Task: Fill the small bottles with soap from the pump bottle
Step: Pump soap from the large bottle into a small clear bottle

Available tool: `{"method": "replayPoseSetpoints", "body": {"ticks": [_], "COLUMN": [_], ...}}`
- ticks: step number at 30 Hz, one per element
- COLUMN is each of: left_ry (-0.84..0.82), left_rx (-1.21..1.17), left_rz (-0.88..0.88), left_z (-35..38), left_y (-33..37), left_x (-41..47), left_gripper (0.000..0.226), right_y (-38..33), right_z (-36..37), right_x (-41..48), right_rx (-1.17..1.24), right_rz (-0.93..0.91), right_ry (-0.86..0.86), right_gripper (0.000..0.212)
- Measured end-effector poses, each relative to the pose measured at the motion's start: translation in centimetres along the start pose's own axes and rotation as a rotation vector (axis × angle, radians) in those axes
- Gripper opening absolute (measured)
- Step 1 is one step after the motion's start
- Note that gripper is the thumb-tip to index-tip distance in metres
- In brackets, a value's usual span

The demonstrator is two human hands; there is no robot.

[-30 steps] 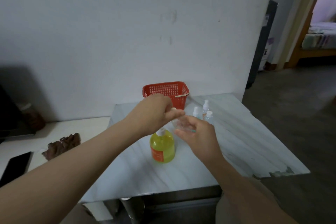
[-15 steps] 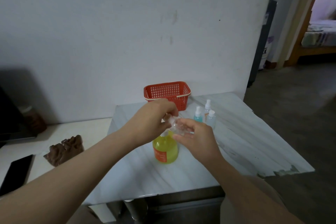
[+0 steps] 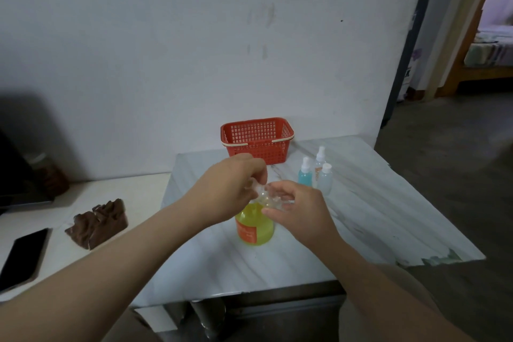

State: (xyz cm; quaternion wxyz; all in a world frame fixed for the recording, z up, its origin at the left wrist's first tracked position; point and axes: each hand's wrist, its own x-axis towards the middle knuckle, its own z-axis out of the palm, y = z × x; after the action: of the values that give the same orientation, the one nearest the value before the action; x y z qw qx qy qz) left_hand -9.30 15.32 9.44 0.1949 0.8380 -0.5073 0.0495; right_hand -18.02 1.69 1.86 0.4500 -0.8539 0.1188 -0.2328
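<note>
A yellow pump bottle [image 3: 256,226] with an orange label stands on the marble table [image 3: 361,230]. Its pump head is hidden behind my hands. My right hand [image 3: 298,208] holds a small clear bottle [image 3: 270,197] just above the pump bottle. My left hand [image 3: 230,189] has its fingers curled round the top of that small bottle; whether it grips a cap or the pump head I cannot tell. Three more small bottles stand to the right: a teal one [image 3: 305,175], a tall spray one [image 3: 320,157] and a clear one [image 3: 325,179].
A red plastic basket [image 3: 256,139] sits at the table's back edge against the wall. On the lower white surface to the left lie a brown crumpled thing [image 3: 97,222] and a dark phone [image 3: 23,255]. The table's right corner [image 3: 444,258] is chipped.
Both hands have drawn closer together over the pump bottle. The left hand's fingers have closed on the top of the small clear bottle held by the right hand.
</note>
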Motion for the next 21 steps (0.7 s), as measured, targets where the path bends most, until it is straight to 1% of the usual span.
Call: {"method": "replayPoseSetpoints", "body": {"ticks": [3,6,8,10,12,14,16,19,21], "left_ry": [0.011,0.012,0.014,0.016,0.021,0.030,0.046,0.079,0.129], "left_rx": [0.034,-0.011,-0.063,-0.119,-0.087,-0.011,-0.013,-0.089,-0.159], "left_rz": [-0.087,-0.176,-0.172,-0.105,-0.008,0.037,0.025,-0.044,-0.108], "left_z": [0.5,0.8,0.9,1.0,1.1,1.2,1.3,1.5,1.5], "left_y": [-0.2,-0.5,-0.5,-0.2,-0.1,-0.1,-0.2,-0.5,-1.1], "left_x": [-0.1,-0.1,-0.3,-0.5,-0.5,-0.4,-0.2,0.1,0.3], "left_gripper": [0.012,0.023,0.022,0.024,0.024,0.016,0.012,0.015,0.018], "right_y": [0.1,0.2,0.4,0.5,0.7,0.8,0.9,1.4,1.8], "right_z": [0.3,0.4,0.4,0.3,0.1,0.0,-0.1,-0.3,-0.6], "right_x": [-0.1,-0.3,-0.4,-0.4,-0.3,-0.2,-0.2,-0.1,0.0], "right_rx": [-0.020,-0.032,-0.032,-0.027,-0.023,-0.027,-0.042,-0.067,-0.078], "right_rz": [-0.004,-0.014,-0.008,0.003,0.006,0.012,0.010,0.005,0.021], "right_ry": [0.001,0.004,0.005,0.004,0.011,0.013,0.010,0.028,0.048], "right_gripper": [0.041,0.041,0.040,0.039,0.041,0.043,0.043,0.041,0.040]}}
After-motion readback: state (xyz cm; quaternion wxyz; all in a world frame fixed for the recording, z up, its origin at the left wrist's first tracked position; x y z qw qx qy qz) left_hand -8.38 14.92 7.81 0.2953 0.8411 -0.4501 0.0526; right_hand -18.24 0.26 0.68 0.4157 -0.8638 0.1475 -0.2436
